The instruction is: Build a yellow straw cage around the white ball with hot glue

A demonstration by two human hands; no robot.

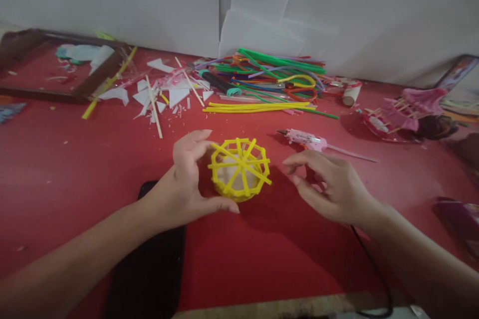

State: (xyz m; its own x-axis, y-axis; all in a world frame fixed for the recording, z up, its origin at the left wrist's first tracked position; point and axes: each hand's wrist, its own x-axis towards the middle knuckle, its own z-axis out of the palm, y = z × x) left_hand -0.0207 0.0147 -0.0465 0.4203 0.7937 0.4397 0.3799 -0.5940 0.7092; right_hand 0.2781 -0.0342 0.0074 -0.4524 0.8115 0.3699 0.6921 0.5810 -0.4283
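A round yellow piece (242, 163) with spokes crossing at its centre stands on the red table, made of what look like pipe cleaners. My left hand (190, 179) curves around its left side, thumb near the lower edge and fingers apart; whether it touches the piece is hard to tell. To the right, my right hand (325, 182) hovers with thumb and fingers apart and nothing between them. Just behind that hand lies a pink glue gun (305, 139) with a stick out of its back, its lower part hidden by the fingers.
Yellow stems (258, 107) and a colourful pile (269, 72) lie at the back, beside white paper scraps (177, 95). A brown frame (101, 72) is back left, a pink model (404, 112) right. A black phone (145, 269) lies under my left forearm; a cable (370, 259) runs at right.
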